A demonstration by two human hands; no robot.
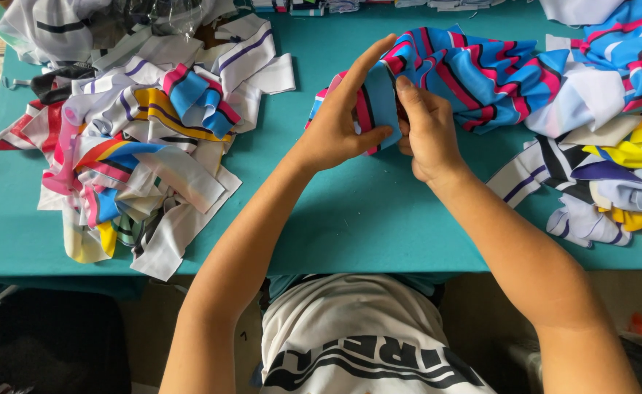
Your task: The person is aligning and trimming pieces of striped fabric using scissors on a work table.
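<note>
My left hand [339, 120] and my right hand [426, 131] meet over the middle of a teal table [350, 219]. Both pinch the near end of a striped fabric piece [474, 73] in blue, pink and black. My left thumb and fingers clamp a blue fold of it, with the forefinger stretched up along the cloth. My right hand grips the same fold from the right, thumb on top. The rest of the piece trails away to the upper right on the table.
A heap of cut fabric scraps [131, 153] in white, blue, pink and yellow covers the table's left side. Another pile of scraps [612, 175] lies at the right edge. More cloth lies along the far edge. My white shirt [357, 335] shows below the table's front edge.
</note>
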